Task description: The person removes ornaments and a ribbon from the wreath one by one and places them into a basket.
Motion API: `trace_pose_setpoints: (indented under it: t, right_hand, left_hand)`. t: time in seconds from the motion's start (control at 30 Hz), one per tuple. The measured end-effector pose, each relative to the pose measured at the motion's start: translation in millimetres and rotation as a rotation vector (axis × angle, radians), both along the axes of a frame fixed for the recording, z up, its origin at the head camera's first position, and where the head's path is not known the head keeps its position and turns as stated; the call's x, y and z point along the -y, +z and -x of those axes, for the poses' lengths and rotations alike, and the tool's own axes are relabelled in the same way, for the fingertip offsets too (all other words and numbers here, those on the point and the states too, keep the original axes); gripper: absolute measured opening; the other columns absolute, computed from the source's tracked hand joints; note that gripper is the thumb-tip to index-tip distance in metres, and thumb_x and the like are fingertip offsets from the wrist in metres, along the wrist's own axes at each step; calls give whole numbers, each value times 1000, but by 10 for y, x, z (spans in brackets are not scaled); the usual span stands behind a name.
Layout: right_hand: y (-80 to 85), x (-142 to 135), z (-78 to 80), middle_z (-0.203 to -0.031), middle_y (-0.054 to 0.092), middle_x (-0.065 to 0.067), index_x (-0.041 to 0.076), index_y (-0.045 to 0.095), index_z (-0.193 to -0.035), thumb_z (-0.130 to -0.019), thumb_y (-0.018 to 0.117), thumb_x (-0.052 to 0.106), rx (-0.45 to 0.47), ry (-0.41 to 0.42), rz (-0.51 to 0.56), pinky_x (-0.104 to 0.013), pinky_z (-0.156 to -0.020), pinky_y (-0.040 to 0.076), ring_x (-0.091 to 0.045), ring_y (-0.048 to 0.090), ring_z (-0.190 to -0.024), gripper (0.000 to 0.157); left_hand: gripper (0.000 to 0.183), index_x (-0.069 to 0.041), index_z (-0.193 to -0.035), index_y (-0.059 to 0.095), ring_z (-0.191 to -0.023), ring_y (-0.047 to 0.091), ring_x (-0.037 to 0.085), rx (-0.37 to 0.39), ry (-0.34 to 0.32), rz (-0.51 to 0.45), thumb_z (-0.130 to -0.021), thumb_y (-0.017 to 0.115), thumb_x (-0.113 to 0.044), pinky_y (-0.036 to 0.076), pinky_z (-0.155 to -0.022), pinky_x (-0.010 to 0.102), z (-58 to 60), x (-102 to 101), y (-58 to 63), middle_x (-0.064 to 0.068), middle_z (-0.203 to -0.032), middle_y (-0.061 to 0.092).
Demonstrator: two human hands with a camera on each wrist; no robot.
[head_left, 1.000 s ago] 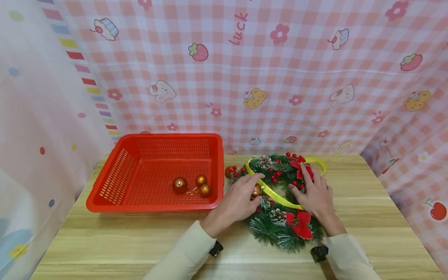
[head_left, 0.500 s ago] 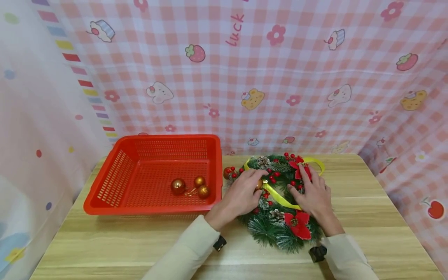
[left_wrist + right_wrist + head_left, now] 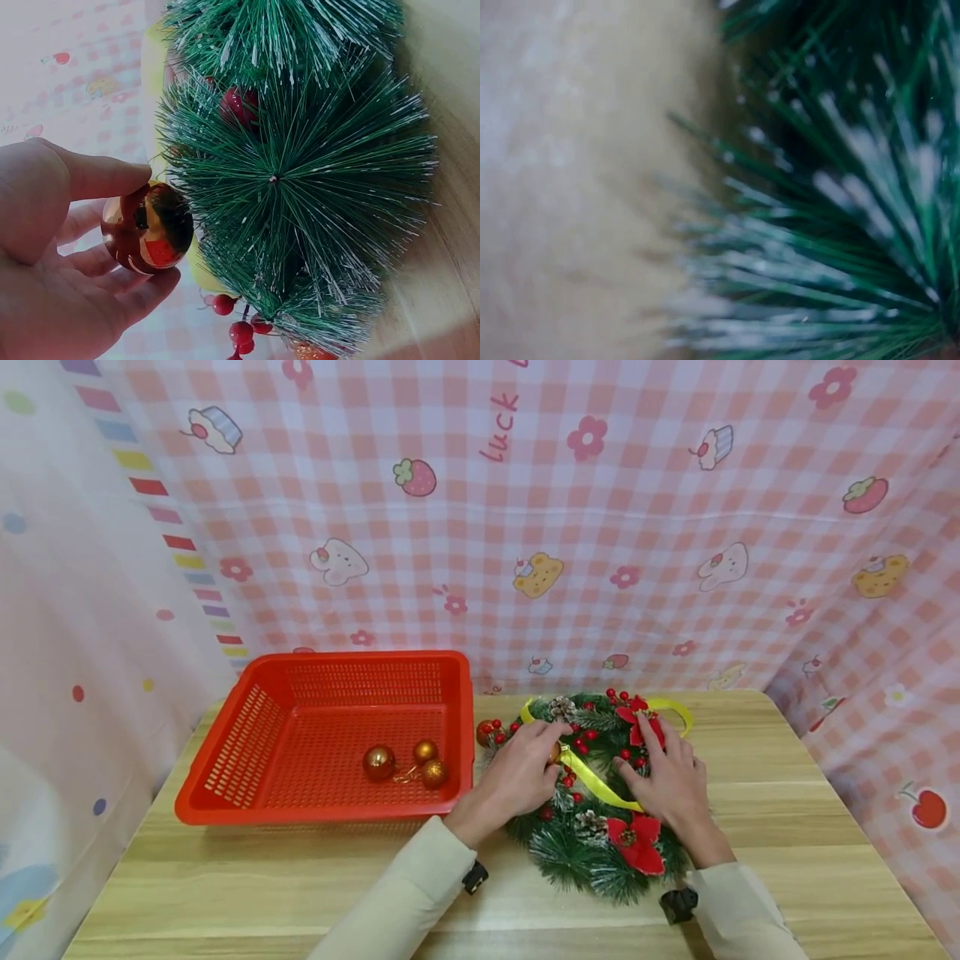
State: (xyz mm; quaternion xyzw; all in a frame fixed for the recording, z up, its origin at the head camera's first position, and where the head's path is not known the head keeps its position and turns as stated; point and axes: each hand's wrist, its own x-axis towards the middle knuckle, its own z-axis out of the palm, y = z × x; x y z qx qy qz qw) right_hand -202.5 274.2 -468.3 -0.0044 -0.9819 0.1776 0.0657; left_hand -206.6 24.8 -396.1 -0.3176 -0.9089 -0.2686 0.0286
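Observation:
My left hand (image 3: 517,777) is over the left side of a green Christmas wreath (image 3: 566,856). It holds a shiny copper-coloured Christmas ball (image 3: 150,229) between thumb and fingers, as the left wrist view shows. A yellow ribbon (image 3: 600,787) runs across the wreath from beside this ball. On the wreath's right side rests my right hand (image 3: 675,789), its fingers spread over an upper red fabric flower (image 3: 631,717). A lower red flower (image 3: 636,845), pine cones and red berries (image 3: 241,334) also decorate the wreath. The right wrist view holds only blurred needles (image 3: 840,277) and tabletop.
To the left stands a red perforated plastic basket (image 3: 300,818) with a large ball (image 3: 378,762) and two smaller balls (image 3: 425,751) inside. Another ball (image 3: 483,732) sits at the wreath's left edge. A pink checked cloth (image 3: 450,543) hangs behind the wooden table (image 3: 360,902).
My left hand has shifted slightly over the wreath with the ball, and less of the ball shows in the head view. My right hand stays in place. The head view has drifted slightly.

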Motion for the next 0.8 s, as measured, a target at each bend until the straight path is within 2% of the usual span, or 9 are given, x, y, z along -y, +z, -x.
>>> trace_pose_setpoints:
  t: [0.3, 0.63, 0.8]
  right_hand:
    - [-13, -3, -7, -160, 16, -25, 19, 11, -161, -97, 53, 50, -9, 1, 6, -75, -100, 24, -53, 26, -135, 83]
    - [-14, -5, 2, -160, 16, -24, 20, 9, -161, -97, 52, 51, -4, 0, 11, -75, -100, 23, -54, 25, -135, 83]
    - [-8, -2, 2, -160, 15, -25, 21, 9, -161, -97, 51, 53, 5, 2, 10, -75, -100, 23, -54, 24, -135, 83]
  left_hand:
    - [45, -12, -138, 54, -115, 57, 22, 9, 16, 25, -94, 64, -10, 53, -91, 31, 50, -54, -52, 8, -126, 61]
    - [48, -10, -141, 52, -123, 55, 26, 26, 1, -6, -94, 61, -5, 52, -93, 34, 136, -111, -110, 10, -128, 60]
    - [51, -11, -143, 49, -125, 53, 28, 46, 19, -13, -94, 62, -6, 51, -97, 37, 153, -118, -127, 12, -134, 58]
